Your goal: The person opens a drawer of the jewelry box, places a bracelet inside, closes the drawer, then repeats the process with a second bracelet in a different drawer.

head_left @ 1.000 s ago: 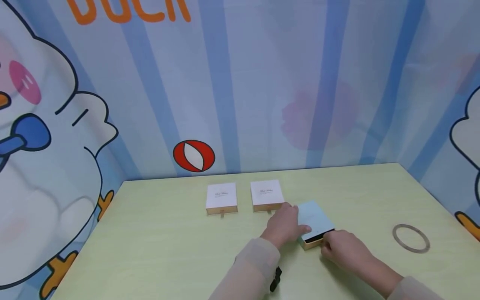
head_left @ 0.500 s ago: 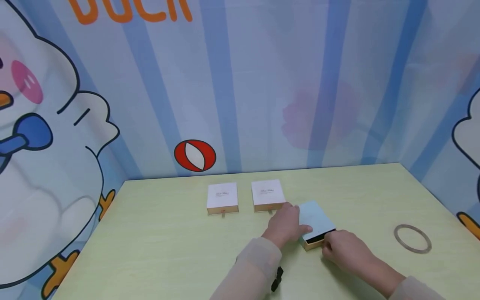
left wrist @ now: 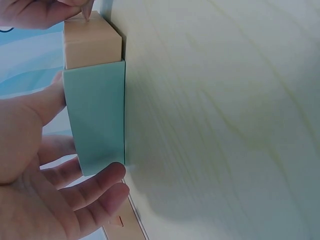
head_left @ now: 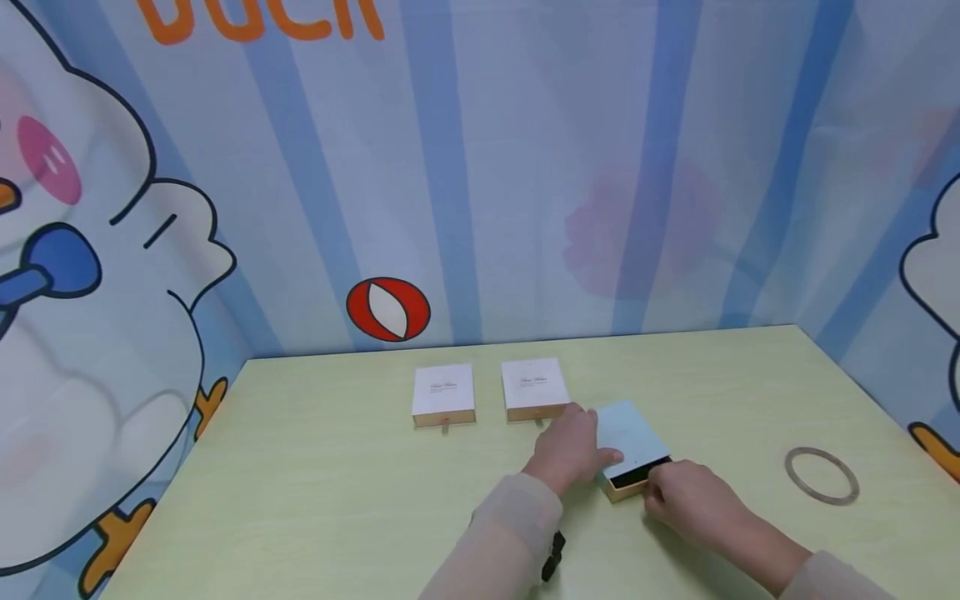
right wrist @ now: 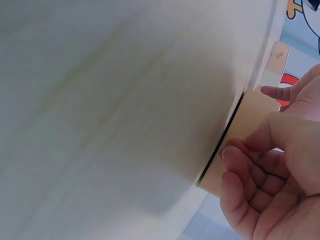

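A light blue drawer box lies on the table, its tan inner drawer pulled part way out of the sleeve. My left hand holds the sleeve from the left, thumb on the top and fingers about its side and back end. At the drawer's front, my right hand pinches with thumb and curled forefinger at the middle, where a small pull tab is mostly hidden by the fingers. A dark strip of the drawer's inside shows between sleeve and front; its contents cannot be made out.
Two white drawer boxes, a left one and a right one, stand behind, each with a tan front and small tab. A greyish ring lies on the table's right. A printed curtain rises along the table's back edge.
The drawer has slid slightly further out toward me, and the dark gap at its front is wider. Both hands keep nearly the same places.
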{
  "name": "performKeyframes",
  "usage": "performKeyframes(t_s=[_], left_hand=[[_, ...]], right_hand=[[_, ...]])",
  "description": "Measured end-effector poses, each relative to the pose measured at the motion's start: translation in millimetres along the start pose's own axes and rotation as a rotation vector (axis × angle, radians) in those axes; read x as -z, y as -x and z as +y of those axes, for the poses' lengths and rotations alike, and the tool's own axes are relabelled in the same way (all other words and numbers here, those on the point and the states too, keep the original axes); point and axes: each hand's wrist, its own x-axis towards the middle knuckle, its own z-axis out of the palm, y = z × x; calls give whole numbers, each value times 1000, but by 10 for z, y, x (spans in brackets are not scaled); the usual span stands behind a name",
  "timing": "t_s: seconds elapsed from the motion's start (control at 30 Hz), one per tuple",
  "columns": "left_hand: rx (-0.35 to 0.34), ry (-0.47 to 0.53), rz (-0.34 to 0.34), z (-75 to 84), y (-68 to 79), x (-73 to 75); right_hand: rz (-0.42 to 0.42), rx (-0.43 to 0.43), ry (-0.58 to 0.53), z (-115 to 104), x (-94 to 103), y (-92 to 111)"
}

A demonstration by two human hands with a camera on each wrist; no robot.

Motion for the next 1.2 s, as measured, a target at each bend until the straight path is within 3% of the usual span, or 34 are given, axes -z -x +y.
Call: performKeyframes(t_s=[0.27,1.2], left_hand=[[11,10,-2,22,-3,5],[10,32,3,8,-29,-10]], right_hand=[[18,3,18,10,-6,27],[-35,-18,9,15,21,77]])
